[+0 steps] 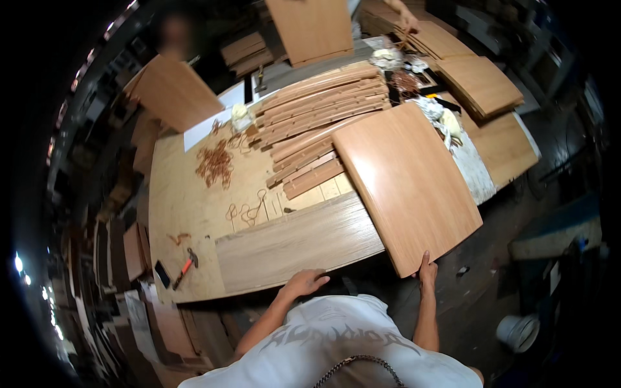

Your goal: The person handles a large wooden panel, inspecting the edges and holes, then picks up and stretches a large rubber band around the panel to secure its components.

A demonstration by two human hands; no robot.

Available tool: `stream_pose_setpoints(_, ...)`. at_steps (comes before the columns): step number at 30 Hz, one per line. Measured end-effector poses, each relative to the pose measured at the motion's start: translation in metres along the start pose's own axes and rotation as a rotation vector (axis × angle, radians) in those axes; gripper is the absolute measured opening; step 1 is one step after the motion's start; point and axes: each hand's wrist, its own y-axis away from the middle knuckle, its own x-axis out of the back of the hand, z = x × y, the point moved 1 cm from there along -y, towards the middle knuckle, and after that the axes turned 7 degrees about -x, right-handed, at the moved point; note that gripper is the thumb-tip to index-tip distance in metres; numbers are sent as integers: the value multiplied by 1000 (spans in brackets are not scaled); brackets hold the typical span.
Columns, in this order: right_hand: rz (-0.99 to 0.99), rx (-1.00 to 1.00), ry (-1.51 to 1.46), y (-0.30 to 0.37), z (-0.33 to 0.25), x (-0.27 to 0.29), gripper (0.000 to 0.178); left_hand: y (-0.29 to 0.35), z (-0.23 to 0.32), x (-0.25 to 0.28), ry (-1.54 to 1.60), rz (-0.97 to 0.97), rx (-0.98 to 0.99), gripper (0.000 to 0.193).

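My right hand [425,270] grips the near edge of a large, glossy light-brown wooden panel [414,181], thumb on top and the other fingers mostly hidden beneath. The panel has slightly curved ends and lies slanted over the right part of the workbench, its near end jutting past the front edge. At the bench's front edge, beside a grey-brown wood-grain board [297,242], my left hand [305,283] holds nothing, its fingers partly stretched to the right. Behind the panel lies a stack of narrow wooden strips [323,103], partly covered by it.
Tangled brown bands [215,163] lie on the bench [184,220]. A hammer [187,266] and a phone-like dark slab [162,274] sit at its near left corner. Two people handle panels [178,94] across the bench. More panels [482,84] are piled right; a white bucket [519,332] stands on the floor.
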Motion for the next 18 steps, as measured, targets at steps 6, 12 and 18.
stream_pose_setpoints(6,122,83,10,-5,29,-14,53,5,-3,-5,241,117,-204,44)
stream_pose_setpoints(12,8,-103,-288,29,29,-36,53,3,-35,20,261,216,-264,37)
stream_pose_setpoints(18,-67,-280,-380,57,60,-49,49,15,-62,46,362,180,-250,40)
